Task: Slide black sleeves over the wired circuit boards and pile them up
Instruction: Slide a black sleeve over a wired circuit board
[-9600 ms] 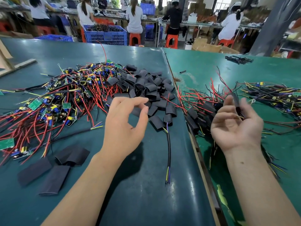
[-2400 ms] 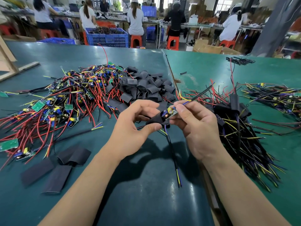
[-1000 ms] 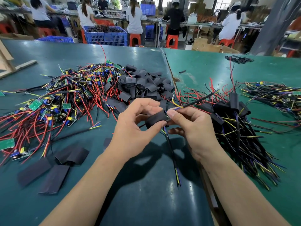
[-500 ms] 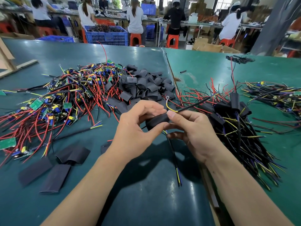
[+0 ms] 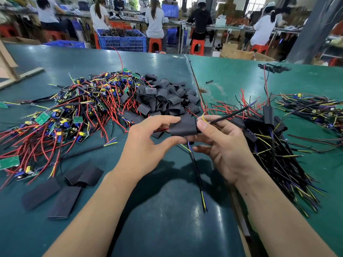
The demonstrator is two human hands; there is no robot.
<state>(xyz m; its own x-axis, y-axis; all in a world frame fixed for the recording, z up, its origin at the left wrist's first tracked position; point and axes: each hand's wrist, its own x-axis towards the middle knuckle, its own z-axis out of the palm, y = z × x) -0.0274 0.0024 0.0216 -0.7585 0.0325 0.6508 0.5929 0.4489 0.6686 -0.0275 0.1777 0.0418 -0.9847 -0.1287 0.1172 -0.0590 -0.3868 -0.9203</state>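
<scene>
Two green tables (image 5: 92, 60) filled the view, smooth and faintly glossy, butted together along a seam running away from the camera. Behind them stood a busy workshop, seated people in light tops on orange stools (image 5: 155, 44) at long benches. A blue plastic crate (image 5: 121, 40) with a lattice wall sat on the floor there, dark cable bundles heaped inside it.

On the left table sprawled a wide tangle of bare boards (image 5: 61, 115), small green rectangles bristling with blue and yellow parts and thin red wires. Beside it, a mound of loose sleeves (image 5: 163, 99), matte black and flattened into short soft tubes. Across the seam lay the finished pile (image 5: 274, 138), black-wrapped boards with yellow and blue wire ends fanned out toward the near edge. Four flat sleeves (image 5: 63, 190) lay apart at near left.

Centre stage, above the left table near the seam, was the black sleeve (image 5: 183, 126), held between both hands and hiding its board. The left hand (image 5: 148, 145) pinched its left end, thumb below and forefinger above. The right hand (image 5: 224, 145) pinched the right end between thumb and forefinger, its other fingers loosely spread below. A thin black cable (image 5: 197, 175) hung from the sleeve to the tabletop, another poking up to the right.
</scene>
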